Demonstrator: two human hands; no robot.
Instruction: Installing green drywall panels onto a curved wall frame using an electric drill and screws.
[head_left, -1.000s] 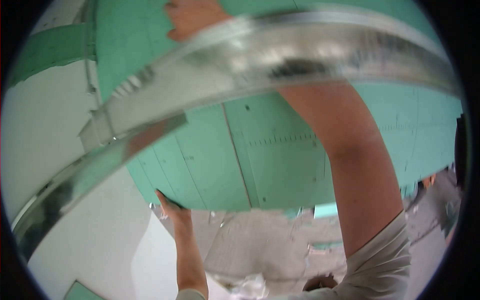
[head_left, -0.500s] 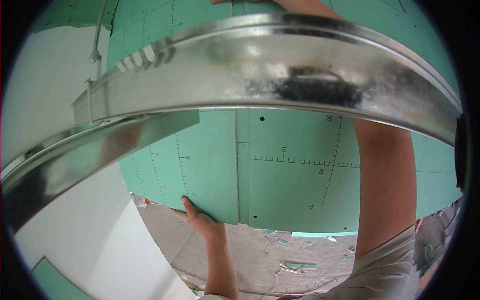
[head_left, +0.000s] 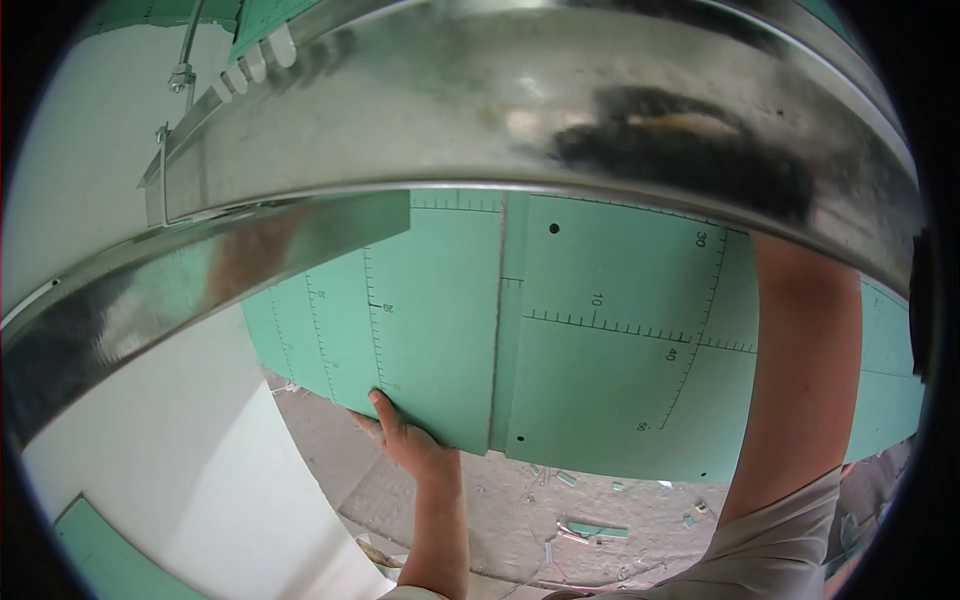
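Observation:
My left hand [head_left: 408,438] grips the lower edge of a green plasterboard [head_left: 440,330] printed with ruler marks. Its thumb lies on the near face, and the other fingers go round behind the edge. A narrow vertical seam parts this board from another marked green board [head_left: 620,390] on the right, which has dark dots near its edges. My right forearm [head_left: 800,370] reaches upward across that board and passes behind a wide shiny metal channel [head_left: 430,110]. The channel hides my right hand, so what it touches cannot be seen.
A second metal channel [head_left: 120,320] runs off to the lower left, beside a white wall panel [head_left: 190,450]. A threaded rod with nuts [head_left: 182,78] hangs at upper left. Green offcuts [head_left: 597,530] and scraps litter the grey floor [head_left: 480,520]. Another green piece [head_left: 110,550] stands at lower left.
The view has shifted, so the wide channel looks larger and covers the upper boards. My right wrist area, partly seen above the channel before, is now hidden. My left hand keeps its grip.

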